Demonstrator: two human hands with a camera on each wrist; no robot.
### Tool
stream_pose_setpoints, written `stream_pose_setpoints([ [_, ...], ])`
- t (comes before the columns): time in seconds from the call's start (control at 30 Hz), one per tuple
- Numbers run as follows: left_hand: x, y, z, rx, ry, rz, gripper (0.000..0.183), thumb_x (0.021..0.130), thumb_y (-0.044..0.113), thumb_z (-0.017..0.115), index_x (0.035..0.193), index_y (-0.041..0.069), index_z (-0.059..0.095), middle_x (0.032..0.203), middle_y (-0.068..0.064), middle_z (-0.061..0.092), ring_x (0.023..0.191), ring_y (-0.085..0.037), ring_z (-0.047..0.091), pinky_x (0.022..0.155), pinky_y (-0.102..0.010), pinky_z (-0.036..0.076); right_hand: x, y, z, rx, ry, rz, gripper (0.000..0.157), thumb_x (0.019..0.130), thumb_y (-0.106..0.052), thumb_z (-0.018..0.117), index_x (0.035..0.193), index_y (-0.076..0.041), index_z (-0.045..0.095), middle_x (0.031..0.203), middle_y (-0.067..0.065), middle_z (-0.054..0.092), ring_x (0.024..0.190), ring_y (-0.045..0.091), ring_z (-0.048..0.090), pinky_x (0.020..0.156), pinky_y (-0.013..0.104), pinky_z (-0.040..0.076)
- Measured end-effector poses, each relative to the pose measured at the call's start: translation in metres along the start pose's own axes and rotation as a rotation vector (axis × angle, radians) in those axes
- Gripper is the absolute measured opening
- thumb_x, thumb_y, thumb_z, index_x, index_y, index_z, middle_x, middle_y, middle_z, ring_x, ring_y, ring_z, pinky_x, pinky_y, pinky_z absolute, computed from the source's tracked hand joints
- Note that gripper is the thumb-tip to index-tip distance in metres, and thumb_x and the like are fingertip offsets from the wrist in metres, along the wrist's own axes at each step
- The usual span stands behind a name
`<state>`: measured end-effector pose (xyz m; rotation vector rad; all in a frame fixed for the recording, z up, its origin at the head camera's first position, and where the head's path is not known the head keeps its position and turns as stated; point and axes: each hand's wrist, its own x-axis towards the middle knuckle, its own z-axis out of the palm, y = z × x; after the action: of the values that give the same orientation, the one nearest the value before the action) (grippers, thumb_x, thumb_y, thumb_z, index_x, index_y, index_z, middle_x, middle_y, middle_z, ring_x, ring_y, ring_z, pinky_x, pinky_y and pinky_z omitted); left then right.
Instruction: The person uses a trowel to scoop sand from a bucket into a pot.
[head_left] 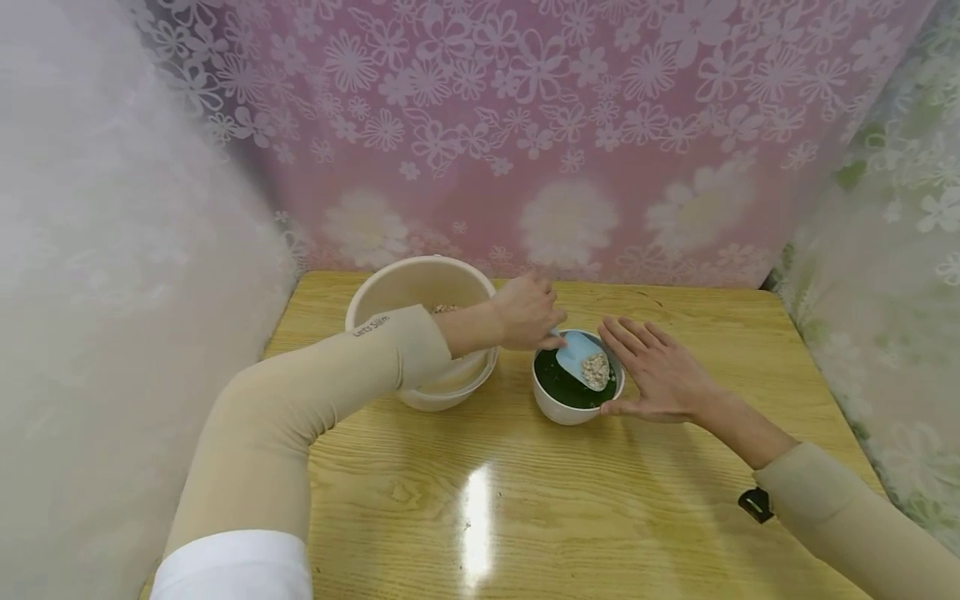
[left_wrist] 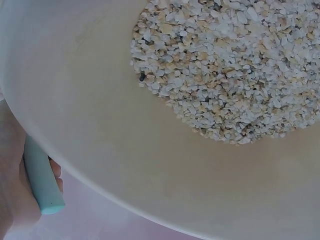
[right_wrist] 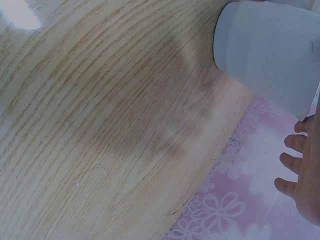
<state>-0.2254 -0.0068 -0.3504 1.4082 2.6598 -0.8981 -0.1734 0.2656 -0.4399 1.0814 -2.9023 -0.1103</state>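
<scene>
My left hand point(head_left: 527, 315) grips the handle of a light blue scoop point(head_left: 573, 350); in the left wrist view the rounded handle end point(left_wrist: 46, 192) sticks out of the fist. Pale gravel point(head_left: 596, 371) lies on the scoop's blade, which is over a white pot point(head_left: 564, 414) with a dark green inside. What the pot contains is hard to make out. With fingers straight, my right hand point(head_left: 663, 375) rests its thumb side at the pot's right rim. The right wrist view shows the pot's outer wall point(right_wrist: 270, 55) and the right fingertips beside its rim.
A large cream bucket point(head_left: 442, 402) stands left of the pot, beneath my left forearm, with more gravel point(left_wrist: 235, 70) in its bottom. Both stand on a wooden table point(head_left: 555, 517). Flowered pink cloth point(head_left: 465, 192) hangs along the back, with pale cloth at both sides.
</scene>
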Motion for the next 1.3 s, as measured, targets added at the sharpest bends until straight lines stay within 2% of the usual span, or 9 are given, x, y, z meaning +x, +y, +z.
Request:
stream_pose_setpoints([
  [0.27, 0.0023, 0.0026, -0.0002, 0.048, -0.034, -0.022, 0.068, 0.109, 0.069, 0.022, 0.14, 0.024, 0.062, 0.124, -0.002, 0.074, 0.115, -0.021, 0.066, 0.112, -0.039, 0.049, 0.0002, 0.0014, 0.0, -0.01, -0.002, -0.003, 0.118, 0.085, -0.083, 0.061, 0.165, -0.003, 0.028, 0.173, 0.019, 0.03, 0.159, 0.042, 0.032, 0.127, 0.061, 0.028],
  [0.47, 0.0043, 0.0026, 0.0006, 0.075, -0.033, -0.03, 0.067, 0.109, 0.068, 0.022, 0.134, 0.022, 0.064, 0.121, -0.003, 0.075, 0.111, -0.021, 0.067, 0.106, -0.038, 0.05, 0.0006, 0.001, -0.0012, -0.011, 0.001, -0.006, 0.118, 0.084, -0.083, 0.062, 0.165, -0.002, 0.03, 0.173, 0.019, 0.03, 0.159, 0.042, 0.033, 0.127, 0.062, 0.029],
  [0.73, 0.0046, 0.0012, -0.0018, 0.11, -0.025, -0.047, 0.065, 0.109, 0.068, 0.023, 0.125, 0.023, 0.068, 0.107, 0.001, 0.076, 0.097, -0.017, 0.066, 0.088, -0.032, 0.052, 0.0004, 0.0011, -0.001, -0.021, 0.014, -0.01, 0.119, 0.084, -0.084, 0.062, 0.165, -0.003, 0.031, 0.172, 0.019, 0.032, 0.158, 0.042, 0.034, 0.126, 0.062, 0.031],
  [0.87, 0.0043, 0.0001, -0.0038, 0.148, -0.021, -0.045, 0.065, 0.109, 0.068, 0.023, 0.12, 0.023, 0.069, 0.099, 0.004, 0.075, 0.083, -0.015, 0.058, 0.075, -0.03, 0.044, 0.0002, 0.0011, -0.0012, -0.026, 0.023, -0.011, 0.119, 0.083, -0.084, 0.062, 0.164, -0.003, 0.032, 0.171, 0.019, 0.034, 0.157, 0.042, 0.036, 0.125, 0.062, 0.032],
  [1.0, 0.004, -0.0008, -0.0059, 0.17, -0.013, -0.043, 0.063, 0.109, 0.068, 0.024, 0.107, 0.023, 0.068, 0.083, 0.006, 0.065, 0.071, -0.016, 0.045, 0.066, -0.031, 0.034, 0.0001, 0.0008, -0.0008, -0.023, 0.038, -0.016, 0.118, 0.083, -0.085, 0.062, 0.163, -0.002, 0.034, 0.17, 0.019, 0.036, 0.156, 0.042, 0.037, 0.124, 0.062, 0.033],
  [1.13, 0.0035, -0.0018, -0.0069, 0.164, 0.003, -0.05, 0.06, 0.109, 0.068, 0.027, 0.085, 0.021, 0.057, 0.069, 0.006, 0.047, 0.064, -0.015, 0.037, 0.059, -0.03, 0.029, -0.0003, 0.0004, -0.0006, -0.025, 0.056, -0.024, 0.118, 0.084, -0.087, 0.058, 0.162, -0.001, 0.036, 0.169, 0.02, 0.038, 0.155, 0.043, 0.04, 0.123, 0.062, 0.035],
  [1.3, 0.001, -0.0022, -0.0069, 0.149, 0.007, -0.049, 0.059, 0.109, 0.067, 0.03, 0.075, 0.02, 0.043, 0.064, 0.005, 0.039, 0.063, -0.015, 0.033, 0.057, -0.029, 0.025, -0.0004, -0.0001, -0.0006, -0.026, 0.045, -0.021, 0.119, 0.084, -0.089, 0.055, 0.163, -0.002, 0.034, 0.17, 0.02, 0.037, 0.155, 0.042, 0.039, 0.124, 0.061, 0.035],
])
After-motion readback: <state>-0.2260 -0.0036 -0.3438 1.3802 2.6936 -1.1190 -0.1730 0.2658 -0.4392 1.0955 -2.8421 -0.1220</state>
